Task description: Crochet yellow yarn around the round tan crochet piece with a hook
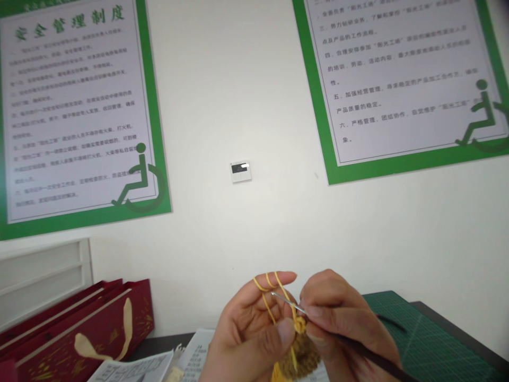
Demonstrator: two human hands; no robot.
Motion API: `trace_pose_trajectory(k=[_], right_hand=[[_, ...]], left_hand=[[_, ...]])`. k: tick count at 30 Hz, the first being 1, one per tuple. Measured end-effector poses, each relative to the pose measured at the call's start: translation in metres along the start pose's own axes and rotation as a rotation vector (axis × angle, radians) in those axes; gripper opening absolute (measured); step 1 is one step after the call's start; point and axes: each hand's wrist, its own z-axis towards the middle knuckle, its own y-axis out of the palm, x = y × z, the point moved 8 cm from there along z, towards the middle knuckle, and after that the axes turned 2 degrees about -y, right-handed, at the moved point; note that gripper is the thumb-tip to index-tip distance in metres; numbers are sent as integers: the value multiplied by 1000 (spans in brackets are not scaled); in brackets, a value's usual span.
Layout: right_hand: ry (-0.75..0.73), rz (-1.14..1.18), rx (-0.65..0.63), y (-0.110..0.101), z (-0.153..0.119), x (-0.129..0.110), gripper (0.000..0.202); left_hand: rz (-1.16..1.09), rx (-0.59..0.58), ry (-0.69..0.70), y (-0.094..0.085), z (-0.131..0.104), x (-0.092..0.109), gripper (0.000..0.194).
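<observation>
My left hand (254,323) pinches a small crocheted piece (300,358), brown-gold below with yellow stitches at its top. Yellow yarn (280,281) winds round the raised left index finger and runs down to the piece. Between thumb and fingers, my right hand (345,323) grips a crochet hook (358,347) with a dark handle and a silver shaft. The hook's tip points up and left, close under the left index finger, and a yellow loop sits round the shaft. Fingers of both hands hide part of the crocheted piece.
Dark red paper gift bags (135,307) with cream handles stand at the left. Printed sheets (194,353) lie beside them. A green cutting mat (429,329) is on the dark table at the right. Behind, the white wall bears green-framed posters (163,159) and a small control panel (240,172).
</observation>
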Motion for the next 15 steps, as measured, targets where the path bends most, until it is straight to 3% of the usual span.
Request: trace_pose_trajectory(k=[15], right_hand=[[-90, -2, -44, 3, 6, -8, 19]], left_hand=[[-26, -16, -20, 5, 0, -1, 36]])
